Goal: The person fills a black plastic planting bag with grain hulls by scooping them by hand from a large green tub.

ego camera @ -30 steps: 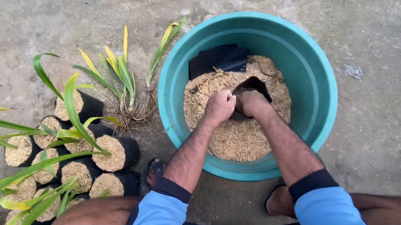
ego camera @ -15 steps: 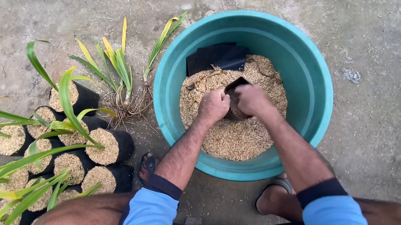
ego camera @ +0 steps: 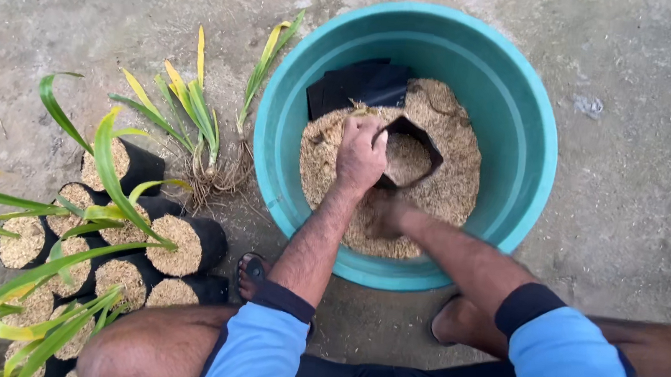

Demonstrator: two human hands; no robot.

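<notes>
Head view: left hand pinches the near rim of a small black grow bag, held open and part-filled with rice husk, near the middle of the teal tub. Right hand is blurred, dug into husk by the tub's near wall; its grip cannot be told. Spare black bags lie at the far-left wall.

Head view looks steeply down (close) at tub.
</notes>
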